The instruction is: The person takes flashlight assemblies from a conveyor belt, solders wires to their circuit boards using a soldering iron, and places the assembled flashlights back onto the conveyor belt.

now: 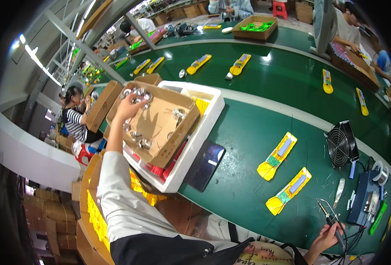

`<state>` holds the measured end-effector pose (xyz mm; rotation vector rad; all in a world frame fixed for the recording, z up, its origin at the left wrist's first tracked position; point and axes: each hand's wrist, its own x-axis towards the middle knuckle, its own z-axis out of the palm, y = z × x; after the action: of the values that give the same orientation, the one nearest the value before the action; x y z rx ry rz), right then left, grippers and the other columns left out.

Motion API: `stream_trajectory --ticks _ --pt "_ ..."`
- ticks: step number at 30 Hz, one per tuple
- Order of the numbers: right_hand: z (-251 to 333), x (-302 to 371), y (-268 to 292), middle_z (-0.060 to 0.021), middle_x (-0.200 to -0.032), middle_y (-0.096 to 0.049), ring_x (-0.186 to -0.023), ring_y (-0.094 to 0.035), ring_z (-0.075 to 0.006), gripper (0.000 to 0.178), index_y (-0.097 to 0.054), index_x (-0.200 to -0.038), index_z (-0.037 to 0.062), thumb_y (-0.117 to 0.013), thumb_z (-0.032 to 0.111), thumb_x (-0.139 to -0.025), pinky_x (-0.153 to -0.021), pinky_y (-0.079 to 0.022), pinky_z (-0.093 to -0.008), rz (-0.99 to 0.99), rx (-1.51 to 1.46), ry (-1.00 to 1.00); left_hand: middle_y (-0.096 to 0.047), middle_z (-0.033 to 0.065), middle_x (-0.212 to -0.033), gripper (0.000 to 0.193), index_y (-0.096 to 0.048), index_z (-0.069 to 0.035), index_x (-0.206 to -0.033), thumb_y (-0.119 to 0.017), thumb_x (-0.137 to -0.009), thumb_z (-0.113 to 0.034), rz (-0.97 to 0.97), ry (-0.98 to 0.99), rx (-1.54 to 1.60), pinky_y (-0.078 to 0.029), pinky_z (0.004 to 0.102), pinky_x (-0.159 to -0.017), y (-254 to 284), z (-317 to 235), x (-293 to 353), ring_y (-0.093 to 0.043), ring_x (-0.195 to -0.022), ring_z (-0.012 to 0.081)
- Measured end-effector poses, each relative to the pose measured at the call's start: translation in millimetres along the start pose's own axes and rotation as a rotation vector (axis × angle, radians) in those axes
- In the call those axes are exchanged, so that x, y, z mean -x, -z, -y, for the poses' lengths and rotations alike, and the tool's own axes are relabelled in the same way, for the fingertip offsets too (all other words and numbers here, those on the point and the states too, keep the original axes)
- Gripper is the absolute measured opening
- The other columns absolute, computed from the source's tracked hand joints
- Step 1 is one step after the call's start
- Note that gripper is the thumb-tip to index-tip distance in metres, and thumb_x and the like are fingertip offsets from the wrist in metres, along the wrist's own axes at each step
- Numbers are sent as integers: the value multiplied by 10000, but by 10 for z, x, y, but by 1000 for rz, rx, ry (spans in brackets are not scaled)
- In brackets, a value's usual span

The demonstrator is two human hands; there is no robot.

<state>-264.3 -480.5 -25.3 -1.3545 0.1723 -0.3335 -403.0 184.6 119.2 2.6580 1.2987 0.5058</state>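
Observation:
My left hand (130, 107) reaches into a shallow cardboard box (160, 95), its fingers apart over a cluster of shiny round metal cups (143, 94). The fingertips are among the cups; I cannot make out a firm hold on one. More cups lie along the box's sides. At the lower right, my right hand (327, 236) is closed around the handle of a soldering iron (332, 223), tip pointing up and left. Two yellow housings (277, 157), (288, 191) lie on the green bench between my hands, each with a green circuit board, a blue cylindrical cell and thin wires.
The box rests on a white foam tray (217, 104) beside a dark phone (205, 165). A black fan (342, 143), a blue soldering station (363, 198) and a solder spool (380, 172) stand at right. More yellow housings (239, 66) lie on the far green belt; other people sit around it.

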Motion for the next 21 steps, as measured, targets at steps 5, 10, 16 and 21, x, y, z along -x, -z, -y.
stream_trajectory --ticks 5,10,16,21 --pt "-3 66 35 -6 -660 -440 -524 -410 -42 147 -432 -933 41 -475 144 -837 -423 -291 -147 58 70 28 -176 363 -1234 866 -346 -154 -1250 -649 -549 -564 76 188 -294 -315 422 -926 -588 -185 -382 -336 -1083 484" --pt "-25 150 -36 -24 -640 -457 -482 -411 -46 115 -421 -889 39 -473 115 -819 -409 -306 -152 18 133 -4 -218 373 -1194 651 -418 -114 -1170 -620 -643 -438 -106 140 -368 -400 436 -821 -781 -237 -409 -353 -1053 472" --pt "-19 157 -67 -11 -606 -439 -474 -401 -42 91 -424 -866 49 -475 112 -825 -403 -303 -152 24 102 -19 -367 314 -1051 534 -462 -82 -1093 -637 -626 -273 -139 2 -321 -386 440 -818 -679 -163 -342 -408 -958 460" --pt "-17 78 -53 -28 -601 -457 -450 -415 -55 149 -424 -877 29 -516 118 -800 -392 -321 -160 -23 61 -48 -422 289 -995 486 -499 -48 -1029 -627 -575 -165 52 -191 -279 -410 387 -802 -554 -64 -331 -467 -903 421"
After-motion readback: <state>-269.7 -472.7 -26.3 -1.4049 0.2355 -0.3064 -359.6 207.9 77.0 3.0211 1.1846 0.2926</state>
